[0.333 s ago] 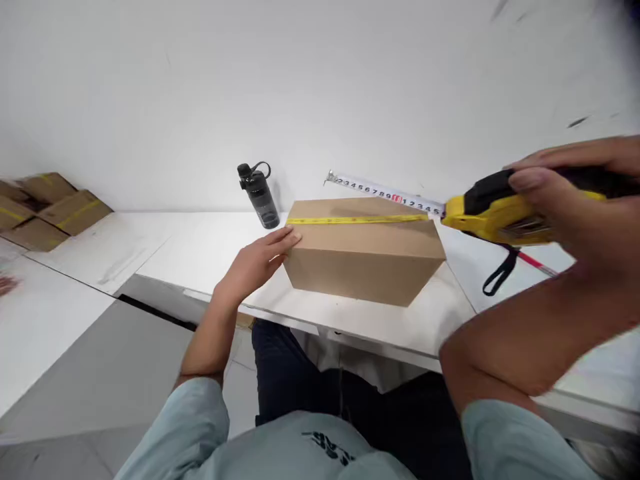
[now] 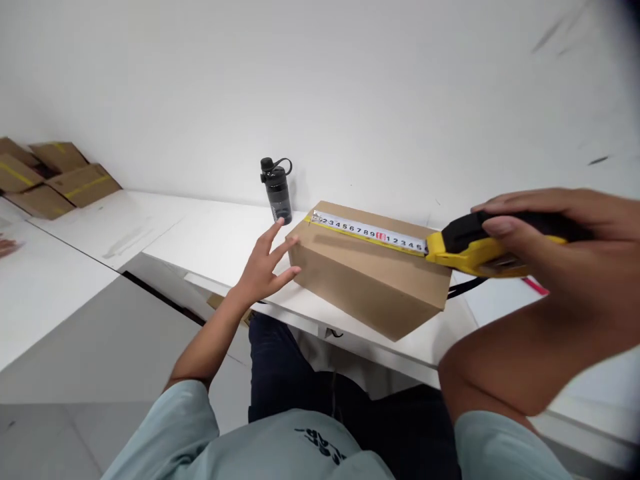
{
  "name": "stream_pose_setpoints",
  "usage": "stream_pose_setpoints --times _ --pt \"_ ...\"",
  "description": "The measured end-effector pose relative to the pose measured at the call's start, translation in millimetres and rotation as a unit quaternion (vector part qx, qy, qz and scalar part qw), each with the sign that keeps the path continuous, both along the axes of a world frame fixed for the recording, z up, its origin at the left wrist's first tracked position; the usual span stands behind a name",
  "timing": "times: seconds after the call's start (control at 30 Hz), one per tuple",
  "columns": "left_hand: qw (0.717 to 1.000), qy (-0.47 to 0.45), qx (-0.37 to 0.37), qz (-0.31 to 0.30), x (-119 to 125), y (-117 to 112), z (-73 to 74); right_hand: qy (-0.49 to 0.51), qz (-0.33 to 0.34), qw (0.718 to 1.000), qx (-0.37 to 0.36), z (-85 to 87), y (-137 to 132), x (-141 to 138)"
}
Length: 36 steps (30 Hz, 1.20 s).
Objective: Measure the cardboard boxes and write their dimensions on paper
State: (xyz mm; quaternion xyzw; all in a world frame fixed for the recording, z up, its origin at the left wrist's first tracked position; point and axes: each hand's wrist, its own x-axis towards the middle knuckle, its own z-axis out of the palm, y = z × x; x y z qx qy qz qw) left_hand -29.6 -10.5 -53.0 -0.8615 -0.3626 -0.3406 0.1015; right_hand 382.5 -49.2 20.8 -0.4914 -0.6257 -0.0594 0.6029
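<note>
A closed brown cardboard box (image 2: 370, 280) sealed with yellow tape lies on the white table (image 2: 210, 243) in front of me. My right hand (image 2: 555, 243) grips a yellow and black tape measure (image 2: 470, 250) at the box's right end. Its white blade (image 2: 370, 233) stretches leftward along the box's top, with the hook at the far left corner. My left hand (image 2: 263, 267) hovers open with fingers spread, fingertips just at the box's left end.
A dark water bottle (image 2: 278, 190) stands upright by the wall behind the box. Several flat cardboard boxes (image 2: 47, 177) are stacked at the far left. A gap separates this table from another white table (image 2: 45, 280) on the left. A red object (image 2: 535, 287) lies behind my right hand.
The blade has come down from above the box onto its top. My left hand has lifted off the box's corner and spread its fingers. The camera view has shifted.
</note>
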Motion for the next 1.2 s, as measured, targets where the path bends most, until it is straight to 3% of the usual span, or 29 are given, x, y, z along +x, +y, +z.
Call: stream_pose_setpoints --times 0.1,0.17,0.3,0.53,0.8,1.07,1.2 --pt "0.986 -0.166 0.003 -0.004 12 5 -21.3 0.033 0.023 0.999 0.032 5.3 -4 -29" --pt "0.958 -0.283 -0.032 -0.024 25 16 -30.6 0.009 0.052 0.999 -0.007 8.7 -1 -46" --pt "0.905 -0.41 -0.09 -0.067 52 32 -31.6 -0.125 0.098 0.985 -0.065 15.3 11 -67" --pt "0.914 -0.403 -0.021 -0.032 71 32 -27.8 -0.194 0.083 0.974 -0.079 17.7 4 -74" --pt "0.886 -0.427 -0.176 -0.046 71 44 -29.0 -0.19 0.034 0.975 -0.107 19.1 -6 -67" --pt "0.885 -0.441 -0.115 -0.096 78 43 -44.0 -0.186 0.05 0.972 -0.136 24.3 -13 -72" --pt "0.886 -0.435 -0.125 -0.098 71 47 -37.7 -0.202 0.051 0.968 -0.141 27.9 -10 -71"
